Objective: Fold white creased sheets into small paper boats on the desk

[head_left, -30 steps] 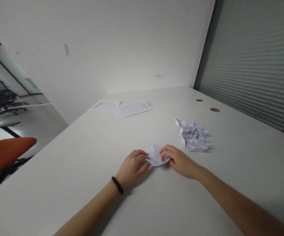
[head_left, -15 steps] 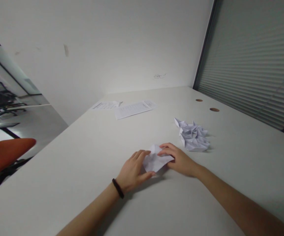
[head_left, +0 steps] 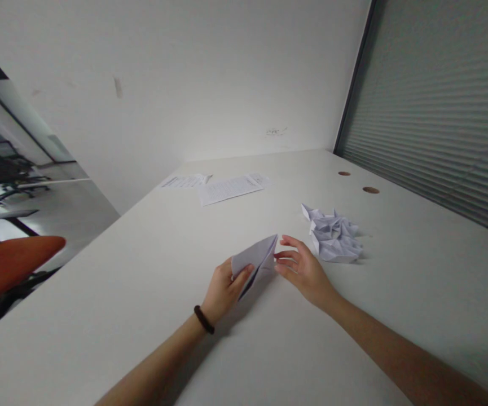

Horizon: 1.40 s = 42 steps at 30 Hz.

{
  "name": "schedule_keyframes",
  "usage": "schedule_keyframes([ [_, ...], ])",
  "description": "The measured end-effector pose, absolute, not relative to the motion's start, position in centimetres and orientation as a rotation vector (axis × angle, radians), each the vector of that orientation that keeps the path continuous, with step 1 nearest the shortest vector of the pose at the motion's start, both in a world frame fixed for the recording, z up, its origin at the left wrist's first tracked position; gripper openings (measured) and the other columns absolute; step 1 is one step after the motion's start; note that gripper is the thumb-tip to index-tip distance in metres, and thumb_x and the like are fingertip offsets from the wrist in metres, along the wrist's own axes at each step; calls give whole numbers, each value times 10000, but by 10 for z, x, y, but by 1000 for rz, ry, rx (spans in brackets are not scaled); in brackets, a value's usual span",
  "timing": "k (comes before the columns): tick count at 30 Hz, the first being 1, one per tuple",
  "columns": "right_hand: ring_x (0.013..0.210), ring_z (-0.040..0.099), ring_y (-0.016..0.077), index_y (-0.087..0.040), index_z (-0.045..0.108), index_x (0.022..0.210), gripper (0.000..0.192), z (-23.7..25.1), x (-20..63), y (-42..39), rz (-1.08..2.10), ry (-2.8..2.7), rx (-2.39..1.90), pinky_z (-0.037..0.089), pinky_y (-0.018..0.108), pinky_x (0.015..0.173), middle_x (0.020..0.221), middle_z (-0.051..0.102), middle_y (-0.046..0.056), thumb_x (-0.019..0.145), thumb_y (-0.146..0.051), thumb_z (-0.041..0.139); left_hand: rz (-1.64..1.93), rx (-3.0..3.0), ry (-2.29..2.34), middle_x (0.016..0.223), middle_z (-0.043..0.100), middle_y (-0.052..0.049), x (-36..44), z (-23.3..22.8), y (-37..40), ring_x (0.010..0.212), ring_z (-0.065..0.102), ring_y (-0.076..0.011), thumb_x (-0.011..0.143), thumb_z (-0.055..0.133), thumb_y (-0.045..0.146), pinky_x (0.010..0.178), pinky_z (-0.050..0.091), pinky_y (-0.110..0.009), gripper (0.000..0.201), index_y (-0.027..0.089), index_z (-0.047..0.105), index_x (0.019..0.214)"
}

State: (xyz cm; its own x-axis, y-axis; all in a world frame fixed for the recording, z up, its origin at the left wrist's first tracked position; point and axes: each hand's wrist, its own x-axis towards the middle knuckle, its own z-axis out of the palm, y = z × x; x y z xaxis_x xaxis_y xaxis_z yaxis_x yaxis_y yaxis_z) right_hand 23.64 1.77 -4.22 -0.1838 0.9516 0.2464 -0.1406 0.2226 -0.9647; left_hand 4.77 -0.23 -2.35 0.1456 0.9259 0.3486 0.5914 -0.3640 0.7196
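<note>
White paper is the whole matter here: a folded paper piece [head_left: 255, 260] sits lifted off the pale table [head_left: 142, 293], pinched at its near end by the left hand [head_left: 223, 290], thumb on top and fingers curled beneath. It rises toward one o'clock, ending in a point. The right hand [head_left: 302, 269] waits just beside that point, at three o'clock from the piece, fingers loosely spread and slightly bent, tips close to the paper; whether they touch it I cannot tell. At two o'clock from the hands lies a heap of folded paper shapes [head_left: 333, 237], well apart from the printed sheets [head_left: 229, 188] out at twelve o'clock. An orange chair seat [head_left: 13, 265] shows at nine o'clock. By my judgement the fold is mid-way, the piece being turned or opened between creases. The next move would call for the right fingers to close on the free tip, so both ends are controlled.
</note>
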Motion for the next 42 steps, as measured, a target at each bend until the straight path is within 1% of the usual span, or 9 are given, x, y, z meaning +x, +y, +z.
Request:
schedule_keyframes([
  [5,874,566,164,-251,344,1181,676,-52,233,19,1443,-1338,-912,465,372,807,1049,487,54,612,-283,708,1130,1725,1297,821,669,-55,48,-22,-2,734,586,-183,816,419,463,659,457,-264,399,123,628,834],
  [9,760,580,144,-210,497,1003,414,-47,232,18,1520,-1422,-847,465,331,746,881,577,6,631,-225,678,960,1627,1211,719,642,-60,50,-26,-6,625,549,-162,791,438,543,564,433,-250,482,97,621,789],
  [12,720,570,141,-187,554,871,284,-37,236,21,1496,-1329,-889,466,295,674,807,592,-10,617,-228,672,946,1594,1171,829,640,-83,51,-30,-4,732,569,-185,781,483,520,651,450,-275,453,97,610,882],
  [18,714,575,120,-200,545,1013,445,-25,251,27,1540,-1005,-911,443,230,641,807,638,-18,590,-230,677,1294,1348,1247,1138,508,-121,45,-37,8,946,555,-199,733,590,443,777,463,-347,652,191,317,1270],
  [24,606,568,114,-195,460,1189,603,-27,255,28,1710,-1105,-965,421,217,554,701,619,-28,615,-217,645,1071,1248,1026,1049,547,-95,46,-37,3,857,588,-173,731,619,351,770,478,-348,718,181,237,1315],
  [28,650,569,118,-186,478,1169,530,-41,253,33,1371,-1417,-1087,457,266,598,940,598,46,655,-196,607,916,1352,1078,1030,539,-83,50,-39,-4,744,596,-142,709,616,207,674,505,-311,858,203,72,1372],
  [31,719,562,139,-192,571,1082,424,-50,254,37,916,-1749,-1150,474,306,659,1044,573,75,665,-114,571,888,1714,1252,1184,455,-116,49,-40,-6,717,584,-138,721,561,139,613,518,-316,762,250,163,1361],
  [36,1026,519,190,-204,562,1133,473,-54,257,37,649,-2057,-1041,433,374,881,1134,574,81,703,-24,482,828,2483,1351,1252,448,-93,45,-36,-6,1136,426,-249,740,598,185,944,399,-438,510,235,445,1225],
  [42,1083,471,230,-138,557,1143,433,-45,257,31,503,-2195,-1116,367,398,973,1139,542,122,737,-274,623,649,2539,1294,1136,557,-86,46,-37,-5,1025,509,-219,773,577,214,904,432,-407,461,203,451,1217],
])
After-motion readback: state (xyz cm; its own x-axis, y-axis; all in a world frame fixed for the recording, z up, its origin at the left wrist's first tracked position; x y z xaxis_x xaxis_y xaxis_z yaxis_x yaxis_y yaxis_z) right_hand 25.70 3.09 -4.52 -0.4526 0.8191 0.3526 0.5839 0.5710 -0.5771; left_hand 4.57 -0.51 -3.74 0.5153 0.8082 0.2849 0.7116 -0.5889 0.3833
